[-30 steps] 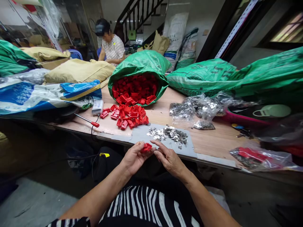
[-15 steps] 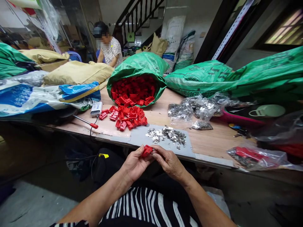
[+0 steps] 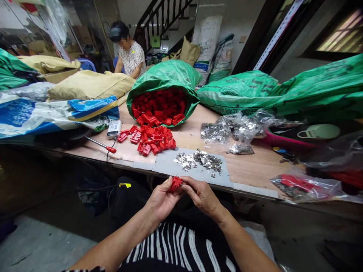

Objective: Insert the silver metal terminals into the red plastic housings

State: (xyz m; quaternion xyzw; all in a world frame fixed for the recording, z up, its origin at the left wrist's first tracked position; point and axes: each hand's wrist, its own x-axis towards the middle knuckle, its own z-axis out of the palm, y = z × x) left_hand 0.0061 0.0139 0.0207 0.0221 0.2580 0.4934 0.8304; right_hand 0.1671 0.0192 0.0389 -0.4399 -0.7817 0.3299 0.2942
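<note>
Just off the table's front edge, my left hand [image 3: 162, 199] grips a small red plastic part [image 3: 176, 183] between thumb and fingers. My right hand [image 3: 202, 196] meets it from the right, thumb and forefinger pinched at the part's right side; whatever is between those fingertips is too small to make out. Beyond my hands, small shiny metal pieces [image 3: 210, 161] lie heaped on a grey mat [image 3: 164, 162]. A pile of similar red plastic parts [image 3: 154, 139] lies behind and to the left, below the mouth of a green sack [image 3: 172, 73] full of them.
Clear plastic bags of metal pieces [image 3: 241, 128] lie to the right, near a pink basket [image 3: 292, 140]. A red-tipped rod [image 3: 103, 145] and a white box-shaped device [image 3: 114, 129] sit at left. Across the table, a person [image 3: 132, 56] sits behind tan sacks [image 3: 90, 85].
The view has shifted very slightly. Both hands stay together at the red plastic part, which looks turned a little; nothing has been put down or picked up.
</note>
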